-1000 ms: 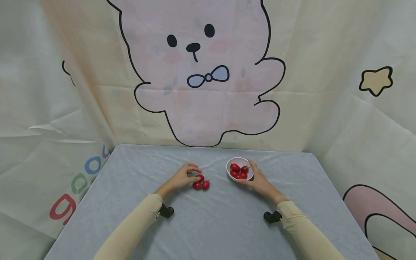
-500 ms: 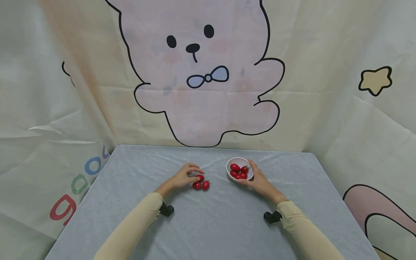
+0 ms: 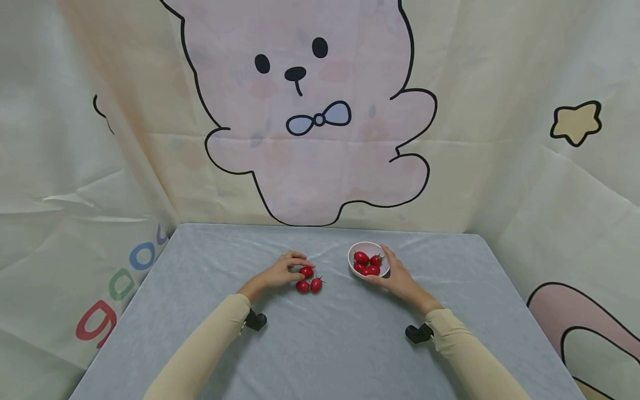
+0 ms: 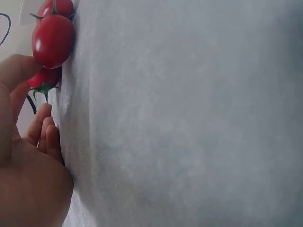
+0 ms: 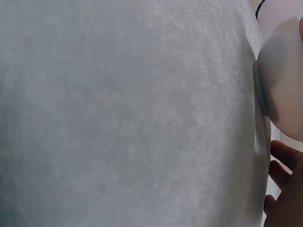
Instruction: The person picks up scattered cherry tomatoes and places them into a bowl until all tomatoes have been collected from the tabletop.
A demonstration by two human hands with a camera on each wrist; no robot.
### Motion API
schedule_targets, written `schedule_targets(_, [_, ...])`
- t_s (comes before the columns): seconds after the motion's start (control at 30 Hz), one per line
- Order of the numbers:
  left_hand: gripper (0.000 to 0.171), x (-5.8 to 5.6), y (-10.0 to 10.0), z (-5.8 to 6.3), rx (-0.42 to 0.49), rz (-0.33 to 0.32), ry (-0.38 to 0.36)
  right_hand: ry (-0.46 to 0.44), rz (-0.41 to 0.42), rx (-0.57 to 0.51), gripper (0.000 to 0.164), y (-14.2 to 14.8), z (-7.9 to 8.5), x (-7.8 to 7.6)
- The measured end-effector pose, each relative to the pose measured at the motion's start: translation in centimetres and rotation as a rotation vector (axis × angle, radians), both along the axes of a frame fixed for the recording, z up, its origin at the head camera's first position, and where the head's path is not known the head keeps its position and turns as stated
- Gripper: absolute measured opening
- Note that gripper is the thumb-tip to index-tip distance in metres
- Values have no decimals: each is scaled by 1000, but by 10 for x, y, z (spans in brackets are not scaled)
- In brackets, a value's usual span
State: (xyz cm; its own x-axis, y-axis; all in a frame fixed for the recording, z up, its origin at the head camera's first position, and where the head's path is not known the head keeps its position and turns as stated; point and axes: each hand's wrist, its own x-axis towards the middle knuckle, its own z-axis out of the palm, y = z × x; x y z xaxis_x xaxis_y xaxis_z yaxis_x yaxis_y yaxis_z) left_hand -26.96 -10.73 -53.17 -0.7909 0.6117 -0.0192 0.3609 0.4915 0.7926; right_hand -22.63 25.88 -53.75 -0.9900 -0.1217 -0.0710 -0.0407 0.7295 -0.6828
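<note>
My left hand (image 3: 278, 273) is at a small cluster of red cherry tomatoes, its thumb and forefinger pinching the rearmost cherry tomato (image 3: 306, 272). Two more, a left cherry tomato (image 3: 302, 286) and a right cherry tomato (image 3: 316, 285), lie just in front of it on the cloth. In the left wrist view the pinched tomato's green stem (image 4: 45, 87) points back toward the palm. My right hand (image 3: 397, 280) grips a small white bowl (image 3: 352, 266) by its right side, thumb at the near rim. Several cherry tomatoes (image 3: 361, 257) sit inside the bowl.
A grey-blue cloth covers the table (image 3: 340, 344), with the bowl to the right of the loose tomatoes. Behind it hangs a curtain (image 3: 465, 166) printed with a cartoon bear. A black wrist camera (image 3: 256, 320) is strapped to the left wrist; another black wrist camera (image 3: 419, 334) is on the right.
The left fingers have closed in slightly around the rear tomato, which shows more from under the thumb. The right hand and the bowl stay in place.
</note>
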Motion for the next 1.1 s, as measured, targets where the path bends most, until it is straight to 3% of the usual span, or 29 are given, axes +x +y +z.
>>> schedule_targets(0.83, [37, 0, 5, -3, 5, 115, -13, -2, 6, -8, 111, -3, 6, 1])
schedule_targets(1.1, [35, -4, 10, 6, 38, 135, 9, 1, 2, -6, 112, -3, 4, 1])
